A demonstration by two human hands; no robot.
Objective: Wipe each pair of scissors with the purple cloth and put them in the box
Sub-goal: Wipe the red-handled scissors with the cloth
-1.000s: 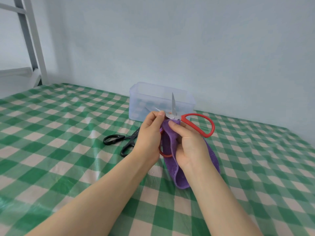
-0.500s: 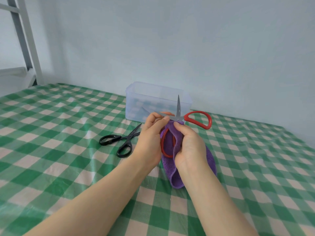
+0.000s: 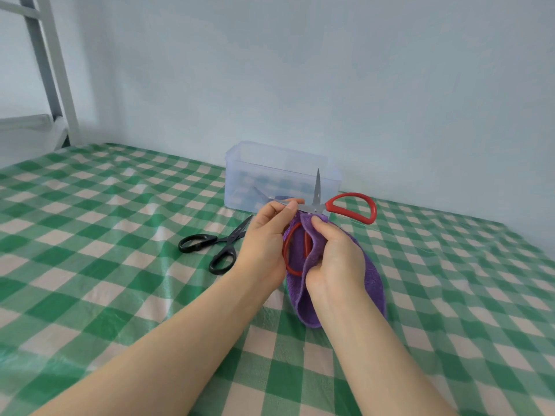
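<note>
My left hand (image 3: 267, 238) and right hand (image 3: 338, 259) meet above the table, both grasping. The left hand pinches one blade of the red scissors (image 3: 313, 208) between thumb and curled fingers. The right hand is clenched round a fold of the purple cloth (image 3: 309, 307), its thumb pressing the cloth's upper edge just below the scissors' pivot.

The red scissors are held off the table and spread wide. One blade points straight up; the other runs left through the left hand's pinch, and its tip shows in front of the box (image 3: 255, 175). One red handle loop juts out to the right of the hands. The other hangs down between the hands and lies against the cloth. From the right hand the cloth droops in a long fold; I cannot tell whether its lower end touches the tablecloth (image 3: 120, 265).

The box is clear plastic and lidless, standing beyond the hands near the wall (image 3: 330, 85). I cannot tell what it holds through its hazy sides.

The black scissors (image 3: 222, 244) lie flat on the green-and-white checked tablecloth, just left of my left hand. Their handles face left and their tip points toward the box. A grey metal frame (image 3: 45, 70) stands at the far left edge of the view.
</note>
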